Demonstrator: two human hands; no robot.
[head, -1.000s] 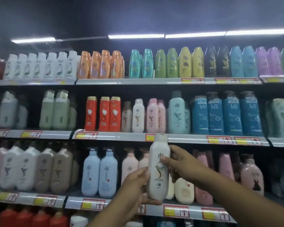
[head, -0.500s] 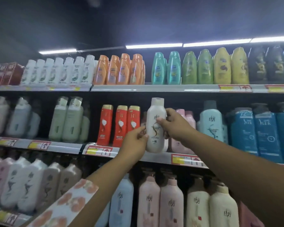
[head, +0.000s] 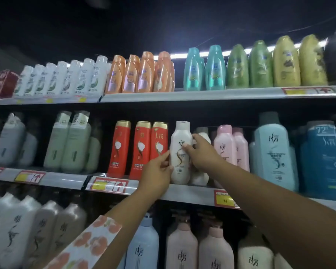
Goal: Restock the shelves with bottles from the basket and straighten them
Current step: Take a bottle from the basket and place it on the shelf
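Nearest the camera, two bare forearms reach up and forward, the left one out of a floral sleeve. The left hand holds the low left side of a white bottle, thumb on the label and fingers curled round the flank; this grip looks meant to steady the base. The right hand pinches the bottle higher up, thumb on the front and fingers wrapped behind the right edge, likely to turn or guide it. Neither grip is spread. The bottle stands upright at the front edge of the middle shelf, its foot at or just above the shelf lip; contact cannot be told. It sits just right of three red bottles, in front of a like white bottle, and left of the pink bottles, so it seems to be going into its own kind's row, label facing out. Two hands make sense here: the slot is narrow, and a one-sided push could tip the neighbours. The placing step looks nearly done; squaring the label remains. The top shelf farther up carries orange, teal and green bottles. No basket is in view.
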